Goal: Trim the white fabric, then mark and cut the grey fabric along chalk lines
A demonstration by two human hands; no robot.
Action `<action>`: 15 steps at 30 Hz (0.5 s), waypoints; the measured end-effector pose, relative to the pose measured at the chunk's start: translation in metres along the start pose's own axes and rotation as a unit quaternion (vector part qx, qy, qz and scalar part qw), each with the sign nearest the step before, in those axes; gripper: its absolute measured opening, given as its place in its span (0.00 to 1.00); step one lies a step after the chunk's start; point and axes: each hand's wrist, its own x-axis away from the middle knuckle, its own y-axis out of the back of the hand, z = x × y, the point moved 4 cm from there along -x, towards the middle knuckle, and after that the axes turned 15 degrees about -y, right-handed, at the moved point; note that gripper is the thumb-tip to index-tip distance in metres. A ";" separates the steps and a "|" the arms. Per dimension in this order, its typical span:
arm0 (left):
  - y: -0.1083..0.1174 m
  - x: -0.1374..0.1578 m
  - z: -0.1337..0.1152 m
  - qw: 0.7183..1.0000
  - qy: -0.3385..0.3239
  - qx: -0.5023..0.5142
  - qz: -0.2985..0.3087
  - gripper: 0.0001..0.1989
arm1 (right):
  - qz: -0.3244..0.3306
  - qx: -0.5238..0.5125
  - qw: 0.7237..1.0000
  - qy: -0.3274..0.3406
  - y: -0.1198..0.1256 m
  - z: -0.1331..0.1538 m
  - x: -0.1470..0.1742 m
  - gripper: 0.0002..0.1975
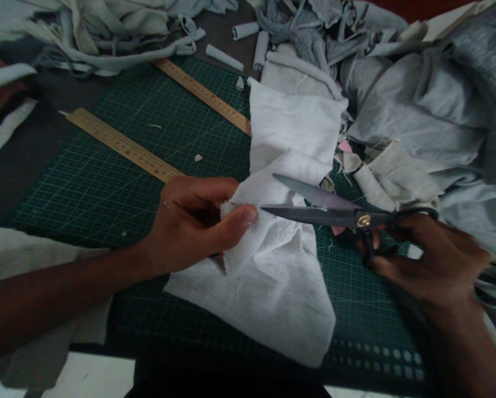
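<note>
A piece of white knit fabric (pixel 281 293) hangs and folds in front of me, its upper part pinched between the thumb and fingers of my left hand (pixel 202 221). My right hand (pixel 430 260) grips the black handles of a pair of scissors (pixel 334 204). The blades point left and stand apart, the lower one lying over the fabric with its tip close to my left thumb. Part of the fabric is bunched, and some left fingers are hidden behind it. Another white fabric piece (pixel 295 127) lies flat just beyond.
Under everything lies a green cutting mat (pixel 85 182) with two wooden rulers (pixel 123 143) on it. Grey fabric is heaped at the right (pixel 413 105), and pale strips are piled at the back left (pixel 119 33). Several small rolled pieces (pixel 225 57) and scraps lie about.
</note>
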 end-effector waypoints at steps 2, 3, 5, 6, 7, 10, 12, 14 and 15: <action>0.000 0.001 0.001 1.000 0.005 0.029 -0.002 0.17 | 0.002 -0.009 1.000 -0.001 -0.001 0.000 0.001 0.04; 0.000 0.001 0.002 0.999 0.008 0.043 -0.003 0.16 | 0.003 -0.010 1.000 -0.003 -0.002 0.001 0.001 0.04; 0.000 0.001 0.003 0.998 0.014 0.067 -0.006 0.14 | 0.000 -0.014 1.000 -0.009 -0.003 0.001 0.001 0.05; -0.001 0.000 0.004 0.997 0.019 0.081 -0.005 0.13 | -0.004 -0.015 1.000 -0.011 -0.004 0.002 0.000 0.05; -0.001 0.000 0.004 0.995 0.023 0.093 -0.004 0.13 | -0.006 -0.016 1.000 -0.013 -0.004 0.002 0.000 0.06; -0.003 -0.001 0.003 0.992 0.028 0.125 -0.002 0.12 | -0.012 -0.012 1.000 -0.012 -0.005 0.003 -0.001 0.07; -0.003 -0.001 0.004 0.990 0.031 0.137 -0.004 0.12 | -0.017 -0.007 1.000 -0.007 -0.005 0.003 0.000 0.08; -0.003 0.001 0.004 0.989 0.032 0.146 -0.007 0.12 | -0.019 -0.008 1.000 -0.007 -0.006 0.003 0.001 0.07; -0.003 0.002 0.005 0.988 0.034 0.148 -0.007 0.12 | -0.016 -0.010 1.000 -0.008 -0.006 0.002 0.002 0.07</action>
